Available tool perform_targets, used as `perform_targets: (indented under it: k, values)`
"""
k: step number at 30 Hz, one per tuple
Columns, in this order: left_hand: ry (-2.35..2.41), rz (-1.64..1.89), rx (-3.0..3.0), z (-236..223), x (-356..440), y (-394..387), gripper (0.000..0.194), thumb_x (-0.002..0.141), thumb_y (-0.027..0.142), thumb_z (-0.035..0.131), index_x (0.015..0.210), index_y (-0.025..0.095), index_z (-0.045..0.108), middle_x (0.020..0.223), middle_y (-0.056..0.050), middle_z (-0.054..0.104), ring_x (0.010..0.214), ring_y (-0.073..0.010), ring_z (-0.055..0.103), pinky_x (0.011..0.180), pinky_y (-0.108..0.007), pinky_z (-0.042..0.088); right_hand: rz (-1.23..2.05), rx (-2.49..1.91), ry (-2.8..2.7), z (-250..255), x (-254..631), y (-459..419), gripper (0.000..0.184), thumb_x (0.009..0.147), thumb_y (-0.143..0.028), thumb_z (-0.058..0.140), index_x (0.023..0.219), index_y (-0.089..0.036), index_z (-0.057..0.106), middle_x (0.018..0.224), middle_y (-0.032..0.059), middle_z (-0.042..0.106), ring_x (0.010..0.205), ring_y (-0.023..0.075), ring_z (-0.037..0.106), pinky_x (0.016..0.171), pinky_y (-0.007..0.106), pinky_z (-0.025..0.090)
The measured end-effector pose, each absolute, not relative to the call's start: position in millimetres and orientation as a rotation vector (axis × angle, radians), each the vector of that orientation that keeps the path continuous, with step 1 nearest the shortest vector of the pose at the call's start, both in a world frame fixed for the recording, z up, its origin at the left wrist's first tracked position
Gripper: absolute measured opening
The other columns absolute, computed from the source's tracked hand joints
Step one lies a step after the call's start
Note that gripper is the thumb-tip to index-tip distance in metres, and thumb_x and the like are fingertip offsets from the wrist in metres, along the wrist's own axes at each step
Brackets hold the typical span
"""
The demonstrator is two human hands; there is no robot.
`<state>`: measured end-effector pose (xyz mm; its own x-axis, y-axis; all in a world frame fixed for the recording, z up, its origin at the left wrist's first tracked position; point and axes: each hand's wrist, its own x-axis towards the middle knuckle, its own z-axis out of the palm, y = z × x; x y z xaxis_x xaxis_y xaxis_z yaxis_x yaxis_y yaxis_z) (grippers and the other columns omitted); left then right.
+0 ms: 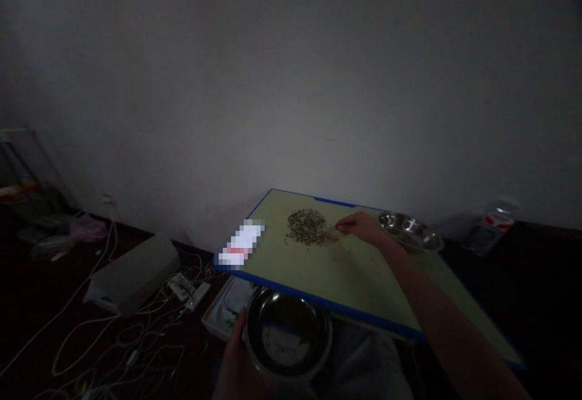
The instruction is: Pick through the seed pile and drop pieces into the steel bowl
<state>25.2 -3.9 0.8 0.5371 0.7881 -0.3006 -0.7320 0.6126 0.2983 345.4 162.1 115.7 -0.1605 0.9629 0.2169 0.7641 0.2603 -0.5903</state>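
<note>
My left hand (236, 360) grips the rim of a steel bowl (288, 334) held just below the near edge of a green table (345, 273) with a blue border. My right hand (359, 227) reaches across the table, fingers drawn together, touching the right side of a pile of small greenish-brown grains (305, 225). Whether those fingers hold any grains is too small to tell.
A second steel bowl (411, 231) sits at the table's far right. A blurred white card (240, 245) lies on its left corner. A plastic bottle (493, 224) stands beyond on the right. White cables (118, 339), a grey box (134, 273) and chargers cover the floor at left.
</note>
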Motion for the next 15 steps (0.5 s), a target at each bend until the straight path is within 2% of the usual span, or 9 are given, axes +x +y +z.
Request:
perform_targets:
  k: [3,7,10,12,15]
  values:
    - [0.393,0.891,0.133,0.7,26.8,-3.9,0.04,0.078,0.051,0.052,0.096,0.021,0.073,0.087,-0.008,0.078,0.118,-0.0316,0.055,0.108,-0.051,0.025,0.568,-1.537,-2.035,123.7,351.2,132.6,0.023,0.071,-0.034,0.06,0.077,-0.017,0.076,0.063,0.0026,0.071,0.061,0.0172,0.065,0.061,0.027,0.051]
    - [0.337,0.792,0.118,-0.1,29.3,-4.8,0.05,0.075,0.06,0.051,0.097,0.02,0.072,0.087,-0.01,0.078,0.121,-0.0336,0.052,0.107,-0.052,0.026,0.583,-1.521,-2.14,121.3,351.3,94.8,0.024,0.075,-0.035,0.056,0.074,-0.021,0.075,0.063,0.0018,0.07,0.059,0.017,0.063,0.059,0.027,0.049]
    - [0.426,0.845,0.162,-3.0,31.9,-6.2,0.037,0.076,0.048,0.056,0.096,0.021,0.072,0.084,-0.01,0.077,0.121,-0.0348,0.052,0.106,-0.057,0.025,0.592,-1.531,-2.14,112.3,347.9,85.2,0.026,0.077,-0.034,0.052,0.076,-0.021,0.075,0.064,0.0015,0.07,0.061,0.0176,0.064,0.06,0.027,0.048]
    - [0.445,0.861,0.176,-3.9,32.1,-6.3,0.036,0.075,0.046,0.059,0.097,0.02,0.071,0.086,-0.01,0.077,0.12,-0.0353,0.052,0.105,-0.058,0.025,0.578,-1.535,-2.137,106.2,345.5,88.5,0.025,0.078,-0.032,0.053,0.077,-0.021,0.075,0.066,0.0014,0.071,0.064,0.0178,0.064,0.062,0.027,0.048]
    - [0.361,0.789,0.133,-1.8,29.3,-5.0,0.049,0.071,0.059,0.058,0.097,0.02,0.072,0.086,-0.012,0.077,0.12,-0.0353,0.052,0.105,-0.054,0.028,0.54,-1.528,-2.151,100.9,343.9,101.6,0.024,0.077,-0.029,0.054,0.078,-0.019,0.075,0.069,0.0018,0.072,0.066,0.0179,0.065,0.064,0.028,0.048]
